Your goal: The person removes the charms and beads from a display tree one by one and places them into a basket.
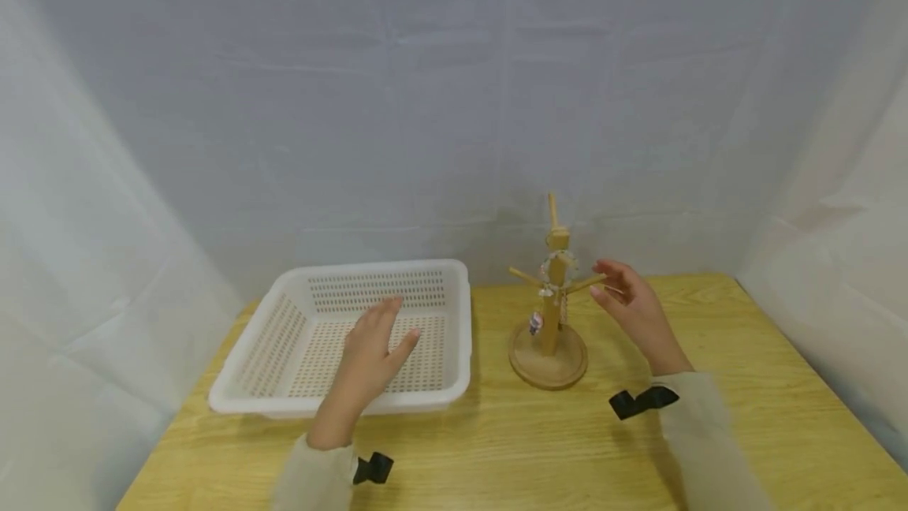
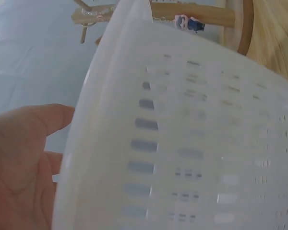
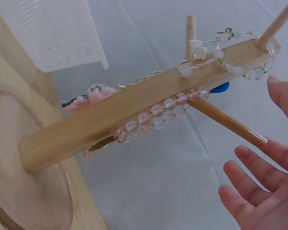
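My left hand [image 1: 370, 355] hovers over the white plastic basket [image 1: 463, 337], its fingers and thumb spread and holding nothing. In the left wrist view the basket's slotted wall covers part of that hand. My right hand [image 1: 634, 312] is at the right side of a wooden jewelry stand [image 1: 552, 330], fingers loosely bent, nothing gripped. Its fingers [image 3: 259, 167] are by the tip of a wooden peg [image 3: 230, 123]; whether they touch, I cannot tell. A pink and clear bead bracelet [image 3: 156, 110] hangs from the stand, with a green and white bead bracelet [image 3: 237, 71] higher up.
A small pink and dark figure charm [image 1: 535, 323] dangles on the stand's left side. The round base [image 1: 525, 365] stands on the wooden table [image 1: 496, 448], right of the basket. Pale cloth [image 1: 426, 101] hangs behind and at both sides.
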### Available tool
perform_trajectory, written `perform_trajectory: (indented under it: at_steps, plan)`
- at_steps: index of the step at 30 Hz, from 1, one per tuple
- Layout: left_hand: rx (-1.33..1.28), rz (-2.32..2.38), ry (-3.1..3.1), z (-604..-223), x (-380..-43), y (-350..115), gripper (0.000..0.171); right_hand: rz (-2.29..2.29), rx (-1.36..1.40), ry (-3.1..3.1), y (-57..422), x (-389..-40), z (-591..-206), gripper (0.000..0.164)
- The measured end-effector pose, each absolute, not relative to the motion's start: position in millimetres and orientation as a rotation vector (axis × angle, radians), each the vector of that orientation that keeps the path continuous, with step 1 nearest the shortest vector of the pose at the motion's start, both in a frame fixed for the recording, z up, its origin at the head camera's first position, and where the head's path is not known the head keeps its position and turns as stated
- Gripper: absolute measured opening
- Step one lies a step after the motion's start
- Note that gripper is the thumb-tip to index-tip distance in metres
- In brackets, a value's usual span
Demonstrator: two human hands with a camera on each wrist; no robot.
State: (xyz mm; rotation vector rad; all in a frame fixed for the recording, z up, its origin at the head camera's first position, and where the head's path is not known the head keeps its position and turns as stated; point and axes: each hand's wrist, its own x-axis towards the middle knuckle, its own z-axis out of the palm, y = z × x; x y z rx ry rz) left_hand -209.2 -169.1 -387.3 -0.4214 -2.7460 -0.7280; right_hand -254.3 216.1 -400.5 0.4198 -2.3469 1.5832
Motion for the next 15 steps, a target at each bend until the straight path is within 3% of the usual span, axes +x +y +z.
perform_trajectory:
  at_steps: [10,15]
  plan:
    - [-0.484,-0.793,-2.710,-387.6,-209.1,-138.6,0.059,1.676,0.317,-2.289,207.9,-257.1,-405.2,0.043]
    - [-0.525,-0.814,-2.703,-388.7,-210.2,-122.9,0.060,1.722,0.269,-2.248,207.4,-258.8,-410.1,0.046]
